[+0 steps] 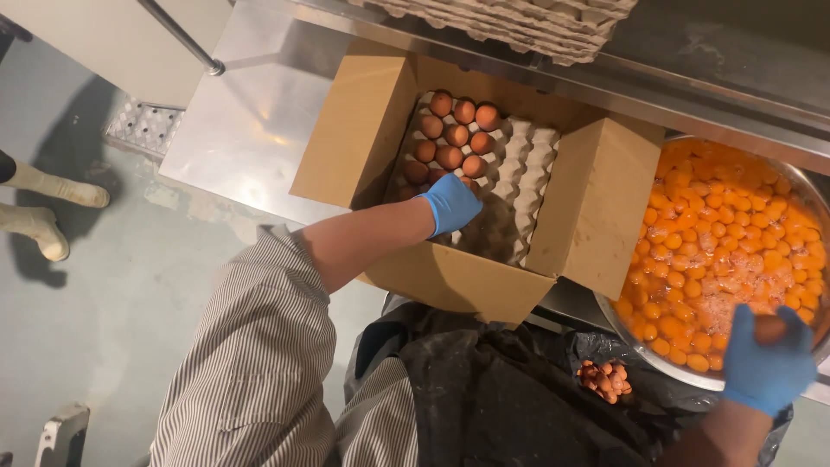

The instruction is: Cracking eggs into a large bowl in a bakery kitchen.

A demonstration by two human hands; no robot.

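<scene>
A steel counter (251, 130) carries an open cardboard box (596, 199), and at its right edge a metal bowl (635, 342) full of yolks. Brown eggs (454, 143) fill the far left corner of the box's tray (527, 182). The gloved left hand (450, 204) reaches among them, its grip hidden. The gloved right hand (768, 363) clasps one brown egg (769, 329) over the bowl.

Ten brown eggs (450, 143) show in the tray inside one open cardboard box (596, 203), and one more egg (769, 329) sits in a glove. Two blue-gloved hands (450, 205), one steel bowl (635, 342) of yolks, two white boots (39, 207).
</scene>
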